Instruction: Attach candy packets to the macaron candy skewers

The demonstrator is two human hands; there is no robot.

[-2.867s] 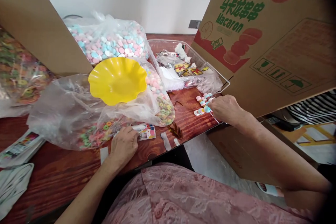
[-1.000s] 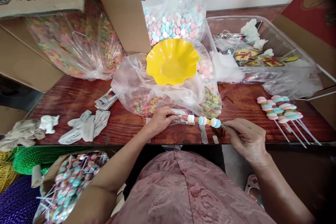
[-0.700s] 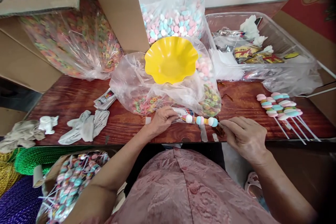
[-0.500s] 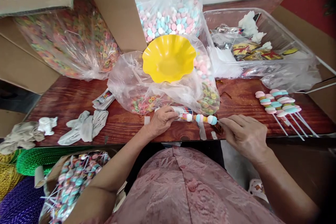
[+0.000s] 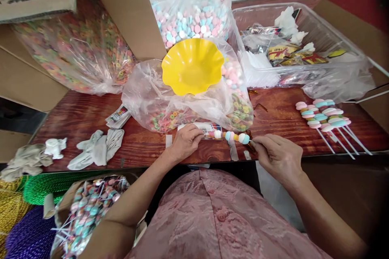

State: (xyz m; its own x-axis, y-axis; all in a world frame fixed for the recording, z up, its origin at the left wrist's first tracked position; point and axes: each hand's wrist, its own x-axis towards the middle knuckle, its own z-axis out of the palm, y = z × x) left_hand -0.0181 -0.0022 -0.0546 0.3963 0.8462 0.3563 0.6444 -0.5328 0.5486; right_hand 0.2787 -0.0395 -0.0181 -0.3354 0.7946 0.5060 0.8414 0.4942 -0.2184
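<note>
A candy skewer (image 5: 230, 136) with pink, white and blue marshmallow candies and small ring-like pieces between them spans the space between my hands at the table's front edge. My left hand (image 5: 187, 141) pinches its left end with thumb and fingers; the tip there is hidden. At the other end, my right hand (image 5: 276, 154) is closed on the skewer's stick. A printed white packet (image 5: 200, 126) lies flat just behind the left fingers. Several filled candy skewers (image 5: 323, 114) rest side by side to the right, white sticks toward me.
Behind the hands, a yellow wavy bowl (image 5: 193, 68) sits on plastic bags of candy (image 5: 146, 89). A clear tray (image 5: 316, 68) holds packets at right. Crumpled gloves (image 5: 100, 149) lie at left. Below, a box of wrapped candy skewers (image 5: 88, 210) stands beside coloured mesh rolls (image 5: 27, 230).
The view has shifted slightly. Both hands keep their pinch on the skewer, with the right hand a little closer to the left; the candies stay in nearly the same place.
</note>
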